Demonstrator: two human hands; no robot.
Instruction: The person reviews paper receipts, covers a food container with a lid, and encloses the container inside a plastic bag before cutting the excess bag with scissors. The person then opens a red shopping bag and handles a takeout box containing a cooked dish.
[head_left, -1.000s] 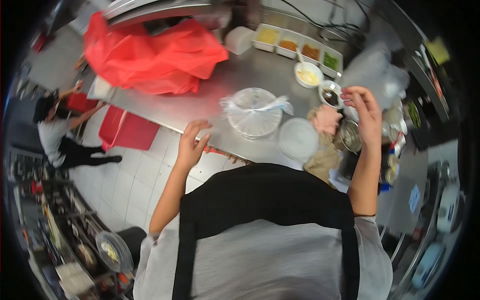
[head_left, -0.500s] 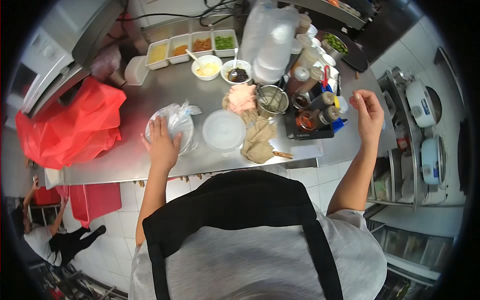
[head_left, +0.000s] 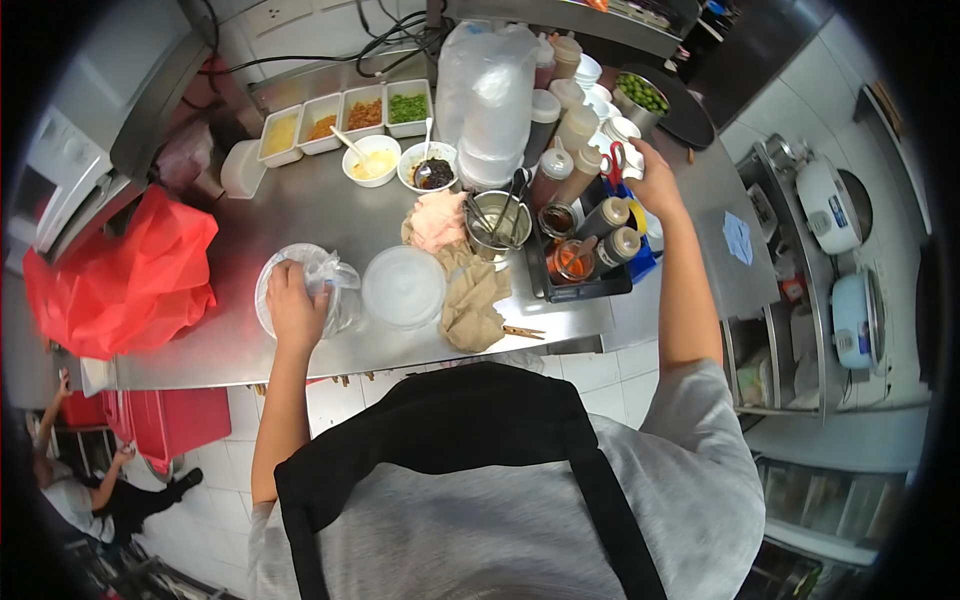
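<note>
My left hand (head_left: pixel 293 303) rests on a white round bowl (head_left: pixel 265 285) wrapped in a clear plastic bag (head_left: pixel 338 290). Its fingers are bent and gather the bag's crumpled film. To the bowl's right lies a round translucent lid or covered tub (head_left: pixel 403 287). At the upper right my right hand (head_left: pixel 655 185) reaches over the condiments, thumb and fingers apart. It is beside red-handled scissors (head_left: pixel 612 165), which stand among the bottles, and white containers (head_left: pixel 622 130). I cannot make out whether its fingertips touch either one.
Squeeze bottles (head_left: pixel 553 178) and sauce jars (head_left: pixel 572 262) crowd a black tray. Behind are topping tubs (head_left: pixel 408 108), two white bowls (head_left: pixel 372 162), and stacked bagged containers (head_left: pixel 490 110). Cloths (head_left: pixel 472 305) and a metal pot (head_left: pixel 497 225) lie mid-counter. Red bag (head_left: pixel 130 280) at left; a person works lower left.
My right hand has moved left and forward, from beside the condiment tray to the scissors and white containers. The fingers of my left hand have gone from flat to bent on the bag. The view has shifted.
</note>
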